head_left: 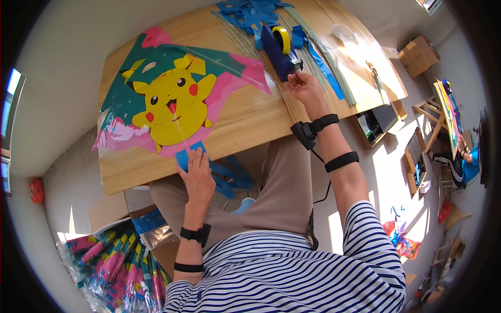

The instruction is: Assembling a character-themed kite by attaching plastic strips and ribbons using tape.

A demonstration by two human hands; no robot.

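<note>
Kite (177, 112) on the counter (250, 117).
My left hand (199, 173), loosely open, covers a blue strip (182, 159); my right hand (304, 87) curls at the tape dispenser (271, 51), its hold indiscernible.

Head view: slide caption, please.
Left hand on blue strip at near edge of kite, right hand at tape dispenser.

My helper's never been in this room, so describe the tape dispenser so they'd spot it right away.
Start at the wooden table and find the person's right hand at its far side. Just beyond that hand sits the dark blue tape dispenser. Unlike the loose blue strips nearby, it is a solid block bearing a round yellow roll.
</note>
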